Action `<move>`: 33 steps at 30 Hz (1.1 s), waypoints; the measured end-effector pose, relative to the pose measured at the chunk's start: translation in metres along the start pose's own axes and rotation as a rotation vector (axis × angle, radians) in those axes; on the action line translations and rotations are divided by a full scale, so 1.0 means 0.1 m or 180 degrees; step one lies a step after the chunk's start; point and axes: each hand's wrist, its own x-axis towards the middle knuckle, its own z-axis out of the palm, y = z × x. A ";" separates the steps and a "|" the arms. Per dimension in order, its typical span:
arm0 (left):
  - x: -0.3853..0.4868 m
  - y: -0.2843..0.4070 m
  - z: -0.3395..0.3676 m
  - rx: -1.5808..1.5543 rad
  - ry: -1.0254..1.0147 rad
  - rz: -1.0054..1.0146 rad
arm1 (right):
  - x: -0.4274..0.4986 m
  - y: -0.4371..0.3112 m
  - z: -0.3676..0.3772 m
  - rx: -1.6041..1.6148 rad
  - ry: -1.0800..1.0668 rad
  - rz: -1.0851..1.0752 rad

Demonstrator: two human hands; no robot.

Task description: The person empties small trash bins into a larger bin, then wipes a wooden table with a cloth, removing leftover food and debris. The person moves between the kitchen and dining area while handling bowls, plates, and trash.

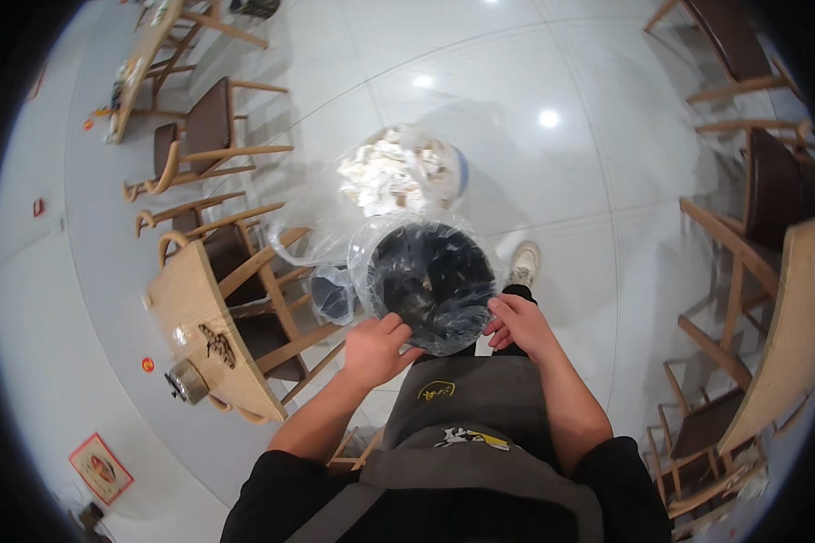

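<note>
A round dark bin (429,271) stands before me, lined with a clear plastic bag (363,268) folded out over its rim. Curled over the near left of the rim, my left hand (378,347) grips the bag's edge. My right hand (521,326) is at the near right of the rim, its thumb on top and its fingers curled outside, holding the plastic there. Just beyond the bin sits another container (462,170) with a blue side, heaped with crumpled white tissues (390,170) under clear plastic.
To the left stands a wooden table (197,298) with a metal canister (187,381) and a patterned item (218,345) on it. Wooden chairs (210,129) line that side. Another table (777,339) and more chairs (781,176) are on the right. Glossy tiles (502,54) cover the floor.
</note>
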 end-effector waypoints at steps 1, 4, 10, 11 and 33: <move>0.06 0.10 0.10 -0.0116 0.0019 0.0146 | -0.11 0.01 -0.05 -0.0102 0.0333 0.0049; 0.35 0.38 0.41 -0.0297 0.0167 0.0455 | -0.37 0.12 -0.36 0.0018 0.0880 -0.0219; 1.09 0.98 0.88 -0.0728 -0.0217 0.0908 | -0.24 0.66 -1.07 0.1018 0.1696 -0.0798; 1.17 1.10 0.91 -0.0689 -0.0301 0.0824 | -0.15 0.76 -1.23 0.1109 0.1834 -0.0920; 0.25 0.02 1.05 -0.0104 -0.2047 -0.0740 | 1.12 2.07 -3.86 0.2351 0.2798 0.0580</move>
